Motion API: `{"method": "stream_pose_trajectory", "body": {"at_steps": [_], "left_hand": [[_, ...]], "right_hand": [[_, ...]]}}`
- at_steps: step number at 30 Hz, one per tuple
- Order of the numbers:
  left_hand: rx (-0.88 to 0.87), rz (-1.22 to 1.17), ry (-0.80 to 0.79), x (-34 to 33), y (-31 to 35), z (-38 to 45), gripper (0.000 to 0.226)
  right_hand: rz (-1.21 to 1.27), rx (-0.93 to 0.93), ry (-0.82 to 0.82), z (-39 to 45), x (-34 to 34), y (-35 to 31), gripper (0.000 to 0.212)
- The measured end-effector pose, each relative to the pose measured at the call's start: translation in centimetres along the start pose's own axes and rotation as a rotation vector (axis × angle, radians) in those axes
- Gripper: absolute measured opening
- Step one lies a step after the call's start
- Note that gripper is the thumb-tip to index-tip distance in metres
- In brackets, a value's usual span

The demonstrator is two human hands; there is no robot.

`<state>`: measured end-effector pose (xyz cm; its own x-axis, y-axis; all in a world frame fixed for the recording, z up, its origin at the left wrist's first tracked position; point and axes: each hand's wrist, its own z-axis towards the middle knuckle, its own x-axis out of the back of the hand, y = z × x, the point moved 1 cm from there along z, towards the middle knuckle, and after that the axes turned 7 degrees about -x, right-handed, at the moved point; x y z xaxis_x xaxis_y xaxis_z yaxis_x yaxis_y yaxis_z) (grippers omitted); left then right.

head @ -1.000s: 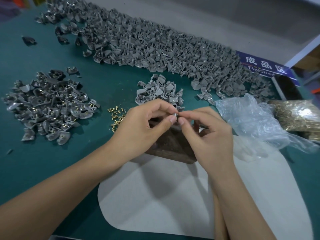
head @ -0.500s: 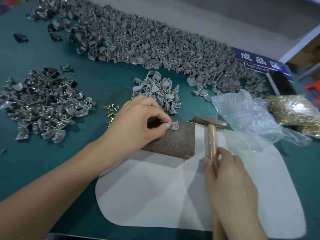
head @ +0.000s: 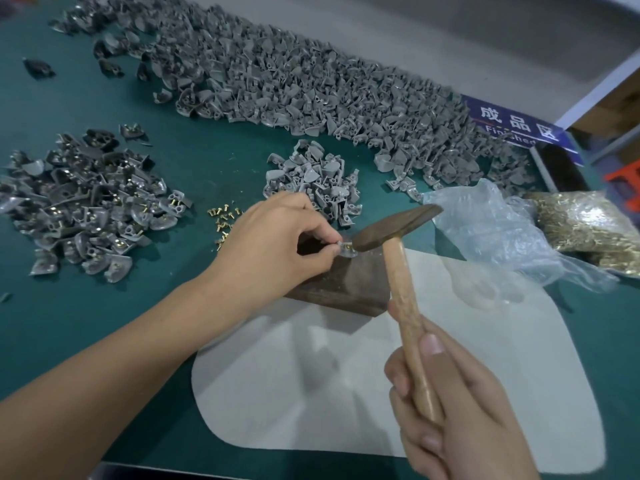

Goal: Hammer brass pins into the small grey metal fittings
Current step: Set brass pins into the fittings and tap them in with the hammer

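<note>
Fitting point(head: 347, 250): small, grey, brass pins in it, sits on dark block, under hammer head. Hammer point(head: 398, 237): dark head, wooden handle, tilted. Loose pins point(head: 221, 216) scattered on green mat. Fitting piles: big point(head: 294, 74), small point(head: 313, 180), pinned pile point(head: 86, 202) left.

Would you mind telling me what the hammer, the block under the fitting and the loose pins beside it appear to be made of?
Hammer: pale wooden handle with visible grain; the head looks like dark, dull metal, perhaps rusted.
Block: dark brown and matt with sharp edges, possibly rusted steel or hard wood; I cannot tell which.
Loose pins: shiny yellow, so probably brass.
</note>
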<state>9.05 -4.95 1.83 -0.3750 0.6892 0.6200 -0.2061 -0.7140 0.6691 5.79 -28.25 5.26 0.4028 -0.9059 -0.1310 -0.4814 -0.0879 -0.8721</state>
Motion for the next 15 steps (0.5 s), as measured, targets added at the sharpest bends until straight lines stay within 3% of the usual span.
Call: {"method": "stream_pose_trajectory", "body": {"at_steps": [3, 15], "left_hand": [[0.011, -0.003, -0.004, -0.05, -0.02, -0.01, 0.005], [0.007, 0.001, -0.004, -0.15, -0.19, -0.03, 0.005]], "right_hand": [[-0.013, 0.026, 0.001, -0.07, -0.11, 0.66, 0.041], [-0.087, 0.111, 0.032, 0.01, 0.16, 0.77, 0.041]]}}
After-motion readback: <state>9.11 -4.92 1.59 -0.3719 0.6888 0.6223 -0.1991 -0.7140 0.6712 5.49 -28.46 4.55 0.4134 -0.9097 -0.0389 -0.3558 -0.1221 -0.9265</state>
